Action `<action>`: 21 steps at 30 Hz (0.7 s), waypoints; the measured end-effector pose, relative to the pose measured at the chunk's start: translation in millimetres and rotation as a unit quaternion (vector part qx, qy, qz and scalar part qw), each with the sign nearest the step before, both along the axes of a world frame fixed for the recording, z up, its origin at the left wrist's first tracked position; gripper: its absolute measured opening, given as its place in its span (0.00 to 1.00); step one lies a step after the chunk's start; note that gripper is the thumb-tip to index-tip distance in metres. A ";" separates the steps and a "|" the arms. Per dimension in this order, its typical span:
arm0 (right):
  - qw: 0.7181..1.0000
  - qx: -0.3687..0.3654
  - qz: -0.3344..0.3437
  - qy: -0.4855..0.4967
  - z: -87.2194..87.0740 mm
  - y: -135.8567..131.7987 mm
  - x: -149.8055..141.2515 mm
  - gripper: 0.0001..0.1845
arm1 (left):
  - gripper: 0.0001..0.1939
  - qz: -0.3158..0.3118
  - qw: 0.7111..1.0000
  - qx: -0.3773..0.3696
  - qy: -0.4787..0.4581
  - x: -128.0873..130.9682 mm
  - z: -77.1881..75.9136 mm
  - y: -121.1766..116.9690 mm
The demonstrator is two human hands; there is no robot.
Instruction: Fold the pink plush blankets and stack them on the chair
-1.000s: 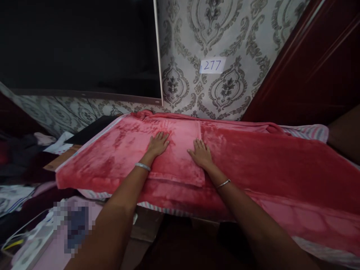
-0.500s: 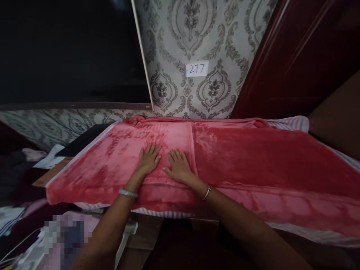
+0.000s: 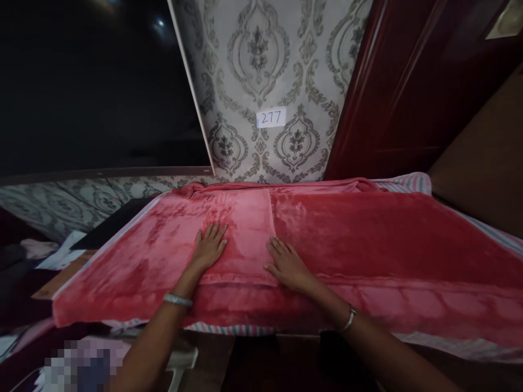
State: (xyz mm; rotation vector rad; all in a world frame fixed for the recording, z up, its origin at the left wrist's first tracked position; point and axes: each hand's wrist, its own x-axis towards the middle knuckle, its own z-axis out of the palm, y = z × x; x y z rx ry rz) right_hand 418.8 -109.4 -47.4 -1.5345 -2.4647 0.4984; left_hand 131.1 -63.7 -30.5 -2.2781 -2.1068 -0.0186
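A red plush blanket [image 3: 368, 234] lies spread over a table-height surface, with one part folded over on the left as a lighter pink-red panel [image 3: 245, 218]. My left hand [image 3: 208, 247] rests flat on this panel, fingers spread, holding nothing. At the panel's right edge, my right hand [image 3: 290, 265] lies flat with its fingers stretched out, touching the seam between the two layers. Each wrist wears a bracelet. Along the back of the blanket runs a bunched fold [image 3: 286, 185]. Striped cloth [image 3: 232, 329] shows below the front edge.
A large dark screen [image 3: 93, 92] stands at the back left, and a dark red wooden panel [image 3: 379, 98] at the right. Patterned wallpaper behind bears a paper label [image 3: 271, 117] reading 277. Clothes and papers [image 3: 61, 253] lie at the left; a blurred patch covers the lower left.
My right hand has slid rightward across the pink-red panel to its edge. My left hand stays flat on about the same part of the cloth. The camera view has shifted slightly.
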 end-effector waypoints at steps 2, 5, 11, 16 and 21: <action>0.999 -0.004 0.015 0.045 5.2 4.8 18.0 0.34 | 0.28 0.008 1.000 0.003 -0.015 5.3 10.6 4.4; 0.987 0.010 0.051 0.153 14.8 16.5 37.3 0.28 | 0.24 -0.012 0.998 0.039 -0.053 31.6 30.4 23.2; 0.971 -0.031 0.009 0.237 4.3 31.7 24.3 0.35 | 0.19 -0.031 0.995 0.039 -0.089 122.8 57.3 103.3; 0.943 -0.059 0.011 0.327 -27.1 30.1 18.5 0.39 | 0.21 -0.004 0.996 0.014 -0.091 164.7 54.9 164.5; 0.936 -0.061 0.056 0.341 -27.1 21.4 28.3 0.32 | 0.17 0.025 0.995 -0.023 -0.091 174.6 41.3 196.5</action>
